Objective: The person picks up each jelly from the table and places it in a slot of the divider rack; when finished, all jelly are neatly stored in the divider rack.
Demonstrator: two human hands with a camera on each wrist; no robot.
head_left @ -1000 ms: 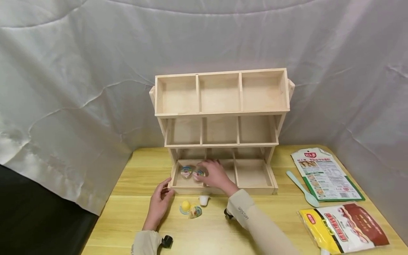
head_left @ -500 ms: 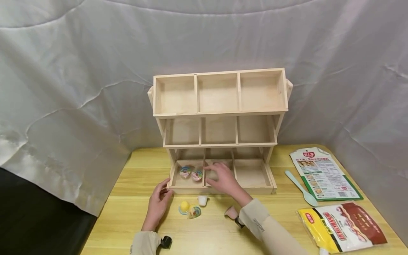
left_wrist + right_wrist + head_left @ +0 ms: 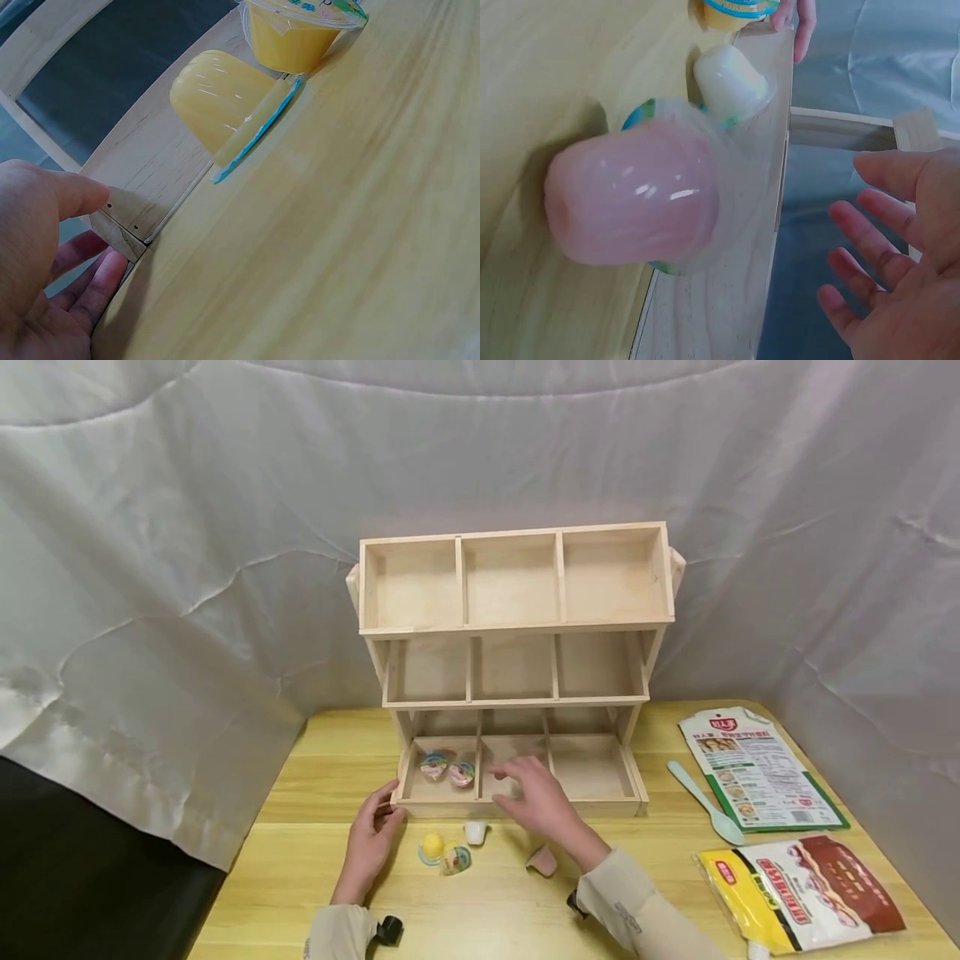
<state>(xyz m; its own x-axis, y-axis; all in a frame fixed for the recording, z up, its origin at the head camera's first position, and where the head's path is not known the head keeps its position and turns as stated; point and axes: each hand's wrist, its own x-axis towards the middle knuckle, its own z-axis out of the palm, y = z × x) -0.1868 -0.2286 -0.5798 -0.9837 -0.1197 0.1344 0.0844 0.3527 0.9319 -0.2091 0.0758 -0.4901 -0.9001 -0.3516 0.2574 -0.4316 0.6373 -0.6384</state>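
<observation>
My left hand (image 3: 369,839) holds the front left corner of a three-tier wooden rack (image 3: 517,810), its digits on both sides of the corner. My right hand (image 3: 536,797), fingers spread and holding nothing, hovers over the front of the bottom middle compartment. Two small jelly cups (image 3: 462,773) with printed lids lie in the bottom left compartment. On the table before the rack are two yellow jelly cups (image 3: 225,105), a white jelly cup (image 3: 727,82) and a pink jelly cup (image 3: 630,195). The pink one lies on its side, below my right wrist.
On the right of the table lie a pale green spoon (image 3: 705,804), a white and green food packet (image 3: 761,768) and a yellow, white and red packet (image 3: 802,893) with a spout. A grey curtain (image 3: 510,452) hangs behind the rack.
My right hand has let go of a jelly cup in the bottom left compartment and moved right and back towards me. The pink cup on the table has come into sight. The left hand stays put.
</observation>
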